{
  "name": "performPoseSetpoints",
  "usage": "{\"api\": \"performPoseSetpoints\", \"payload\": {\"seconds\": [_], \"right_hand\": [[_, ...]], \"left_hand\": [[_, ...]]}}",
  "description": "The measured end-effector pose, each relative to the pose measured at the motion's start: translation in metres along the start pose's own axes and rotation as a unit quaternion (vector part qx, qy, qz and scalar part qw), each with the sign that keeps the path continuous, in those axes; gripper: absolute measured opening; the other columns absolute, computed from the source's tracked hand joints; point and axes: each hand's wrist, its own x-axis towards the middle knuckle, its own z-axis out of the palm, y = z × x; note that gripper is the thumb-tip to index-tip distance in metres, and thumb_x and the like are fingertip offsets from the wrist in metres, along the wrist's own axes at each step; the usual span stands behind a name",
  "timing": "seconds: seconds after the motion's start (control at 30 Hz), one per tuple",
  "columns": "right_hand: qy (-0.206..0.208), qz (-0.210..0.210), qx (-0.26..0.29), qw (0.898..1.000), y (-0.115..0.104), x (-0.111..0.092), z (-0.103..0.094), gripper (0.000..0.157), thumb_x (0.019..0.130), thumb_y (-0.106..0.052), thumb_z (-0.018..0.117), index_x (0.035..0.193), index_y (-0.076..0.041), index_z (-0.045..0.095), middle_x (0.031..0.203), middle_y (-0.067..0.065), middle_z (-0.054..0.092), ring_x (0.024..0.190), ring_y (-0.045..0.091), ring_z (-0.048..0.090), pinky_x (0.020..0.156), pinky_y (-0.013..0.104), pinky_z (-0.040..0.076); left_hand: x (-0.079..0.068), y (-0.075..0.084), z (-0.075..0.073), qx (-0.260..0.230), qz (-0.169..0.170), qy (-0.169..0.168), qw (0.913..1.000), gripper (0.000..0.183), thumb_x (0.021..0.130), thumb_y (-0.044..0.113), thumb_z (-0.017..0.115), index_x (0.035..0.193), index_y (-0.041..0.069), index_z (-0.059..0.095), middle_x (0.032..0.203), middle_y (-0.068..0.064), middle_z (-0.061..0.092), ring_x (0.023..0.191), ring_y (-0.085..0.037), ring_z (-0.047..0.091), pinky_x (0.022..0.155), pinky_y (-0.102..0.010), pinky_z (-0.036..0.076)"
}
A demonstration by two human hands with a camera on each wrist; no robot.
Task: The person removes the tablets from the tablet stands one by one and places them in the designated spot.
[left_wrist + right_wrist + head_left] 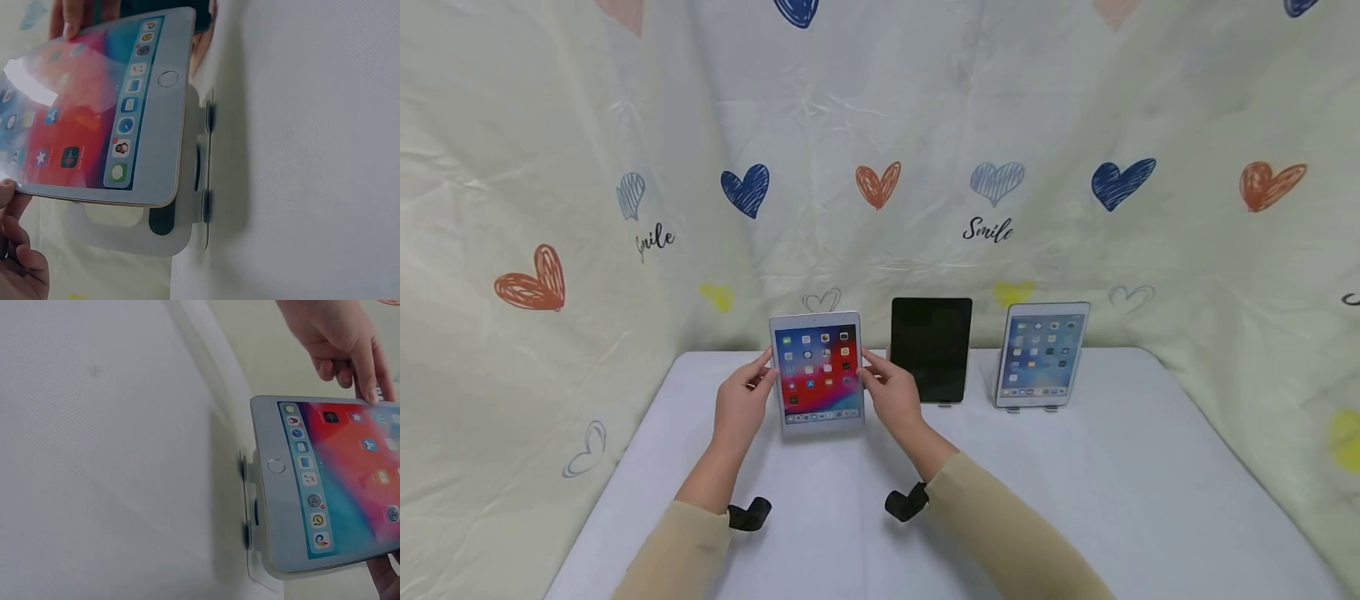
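A white tablet (817,375) with a lit home screen of app icons is held upright between both hands. My left hand (742,402) pinches its left edge, thumb toward the front. On the opposite edge, the right hand (891,396) grips with thumb and fingers. In the left wrist view, a pale metal tablet stand (131,236) with small front lips shows behind the tablet. The tablet's lower edge hangs just in front of and above those lips. Most of the stand's back is hidden by the tablet.
Right of the hands, a tablet with a black screen (931,350) leans on a stand. Farther right, a white tablet with a lit screen (1043,354) sits on another stand. All are near the back of the white table (1075,500), before a heart-printed curtain (925,108).
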Motion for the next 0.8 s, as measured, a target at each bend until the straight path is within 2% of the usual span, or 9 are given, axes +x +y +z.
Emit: {"api": "performPoseSetpoints", "payload": {"seconds": [0.23, 0.53, 0.57, 0.67, 0.8], "right_hand": [[-0.032, 0.024, 0.018, 0.999, 0.0, -0.011, -0.008, 0.042, 0.097, -0.025, 0.066, 0.138, -0.027, 0.06, 0.106, 0.003, 0.071, 0.087, 0.018, 0.068, 0.082, 0.036, 0.056], [-0.08, 0.059, 0.043, 0.994, 0.011, -0.029, -0.007, 0.045, 0.096, -0.024, 0.067, 0.139, -0.02, 0.06, 0.103, 0.004, 0.071, 0.082, 0.016, 0.071, 0.087, 0.043, 0.055], [-0.085, 0.063, 0.046, 0.993, 0.012, -0.03, -0.006, 0.045, 0.096, -0.024, 0.068, 0.139, -0.019, 0.06, 0.102, 0.004, 0.071, 0.081, 0.016, 0.072, 0.086, 0.042, 0.055], [-0.096, 0.078, 0.043, 0.991, 0.015, -0.034, -0.005, 0.045, 0.095, -0.024, 0.068, 0.139, -0.018, 0.06, 0.098, 0.004, 0.072, 0.081, 0.019, 0.072, 0.07, 0.036, 0.057], [-0.104, 0.091, 0.022, 0.99, 0.02, -0.037, -0.003, 0.045, 0.095, -0.026, 0.069, 0.138, -0.017, 0.061, 0.094, 0.002, 0.072, 0.08, 0.022, 0.072, 0.053, 0.025, 0.047]], "left_hand": [[-0.008, 0.001, -0.005, 0.012, -0.012, -0.027, 0.9995, 0.042, 0.098, 0.027, 0.064, 0.14, 0.027, 0.058, 0.104, -0.006, 0.066, 0.092, -0.022, 0.055, 0.072, -0.023, 0.05], [-0.021, -0.015, -0.015, 0.033, -0.047, -0.084, 0.9948, 0.045, 0.099, 0.03, 0.062, 0.143, 0.024, 0.056, 0.108, -0.008, 0.063, 0.096, -0.024, 0.053, 0.07, -0.026, 0.049], [-0.022, -0.016, -0.016, 0.031, -0.053, -0.092, 0.9939, 0.045, 0.099, 0.03, 0.062, 0.143, 0.024, 0.055, 0.109, -0.008, 0.063, 0.097, -0.024, 0.052, 0.07, -0.026, 0.049], [-0.024, -0.021, -0.018, 0.022, -0.071, -0.113, 0.9907, 0.047, 0.099, 0.032, 0.063, 0.144, 0.023, 0.054, 0.111, -0.01, 0.063, 0.098, -0.025, 0.052, 0.07, -0.027, 0.048], [-0.027, -0.026, -0.017, 0.009, -0.1, -0.137, 0.9855, 0.049, 0.098, 0.035, 0.063, 0.145, 0.023, 0.053, 0.113, -0.01, 0.062, 0.102, -0.025, 0.051, 0.076, -0.029, 0.05]]}}
